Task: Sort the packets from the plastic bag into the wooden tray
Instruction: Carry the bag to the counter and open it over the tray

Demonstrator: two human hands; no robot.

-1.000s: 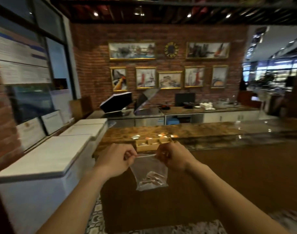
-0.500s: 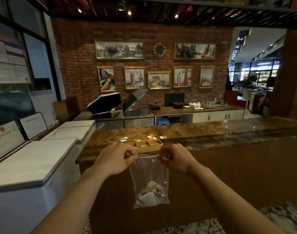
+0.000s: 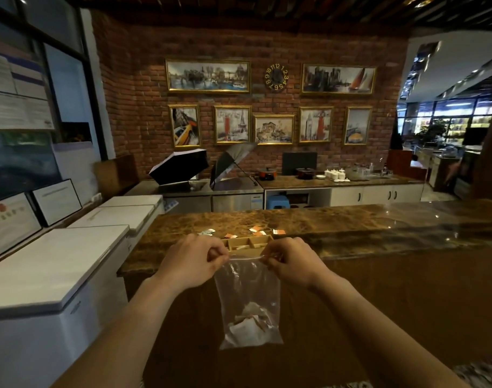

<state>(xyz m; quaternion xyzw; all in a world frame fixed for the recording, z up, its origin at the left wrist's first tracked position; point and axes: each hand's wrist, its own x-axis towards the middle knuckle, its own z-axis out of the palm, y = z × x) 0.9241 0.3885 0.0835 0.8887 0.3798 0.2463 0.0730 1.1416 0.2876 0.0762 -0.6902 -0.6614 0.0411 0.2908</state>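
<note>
A clear plastic bag (image 3: pixel 247 298) hangs in front of the counter face, with several pale packets (image 3: pixel 249 322) bunched at its bottom. My left hand (image 3: pixel 194 261) pinches the bag's top left corner and my right hand (image 3: pixel 292 261) pinches the top right corner, so the bag's mouth is stretched between them. Just behind my hands, near the counter's front edge, sits the wooden tray (image 3: pixel 249 243) with its compartments; my hands partly hide it. Loose orange packets (image 3: pixel 258 230) and a silvery packet (image 3: pixel 207 231) lie on the counter beyond the tray.
The brown marble counter (image 3: pixel 351 228) runs off to the right. White chest freezers (image 3: pixel 57 264) stand at the left, with framed certificates (image 3: pixel 56 201) leaning behind them. A back counter with pots, cups and open umbrellas (image 3: pixel 180 166) lines the brick wall.
The bag now hangs longer and straighter, with the packets settled at the bottom. The view has swung a little, so counter and tray sit more to the centre. Both hands keep their hold.
</note>
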